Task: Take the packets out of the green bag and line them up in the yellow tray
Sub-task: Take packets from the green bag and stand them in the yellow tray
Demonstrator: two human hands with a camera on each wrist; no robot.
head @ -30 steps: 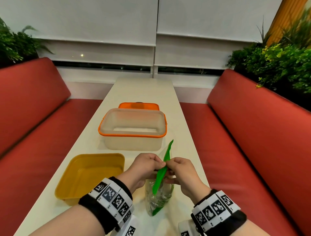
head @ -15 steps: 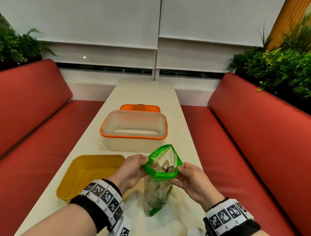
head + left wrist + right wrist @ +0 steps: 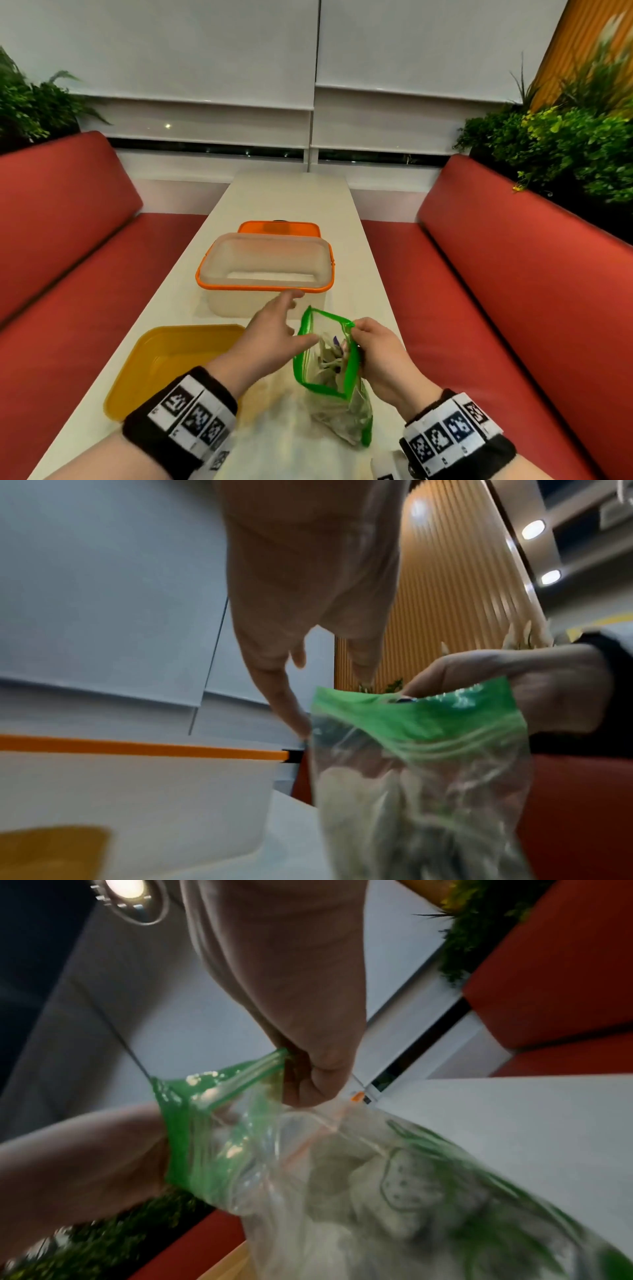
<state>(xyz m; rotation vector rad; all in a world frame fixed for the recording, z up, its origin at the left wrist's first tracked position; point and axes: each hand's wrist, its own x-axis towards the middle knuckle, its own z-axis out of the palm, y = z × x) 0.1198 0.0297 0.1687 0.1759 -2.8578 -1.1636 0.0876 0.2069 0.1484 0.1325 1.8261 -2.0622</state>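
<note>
At the near end of the table (image 3: 294,198) stands the bag (image 3: 337,404), its green mouth pulled wide open and tipped toward the camera, with the packets (image 3: 330,356) bunched inside, pale and crumpled, none out yet. The right hand (image 3: 380,356) pinches the mouth's right edge, thumb and fingers curled tight on the green strip; the right wrist view shows that pinch close up. The left hand (image 3: 270,339) is spread and holding nothing, fingers straight, its thumb just at the mouth's left edge and the forefinger pointing out toward the tub (image 3: 263,274). Left of the bag, near the left forearm, sits the tray (image 3: 161,370), yellow, with nothing in it that shows. Beyond both stands the tub, clear with an orange rim, and its orange lid (image 3: 279,228) lies just behind. Red benches (image 3: 513,291) flank the table on both sides.
</note>
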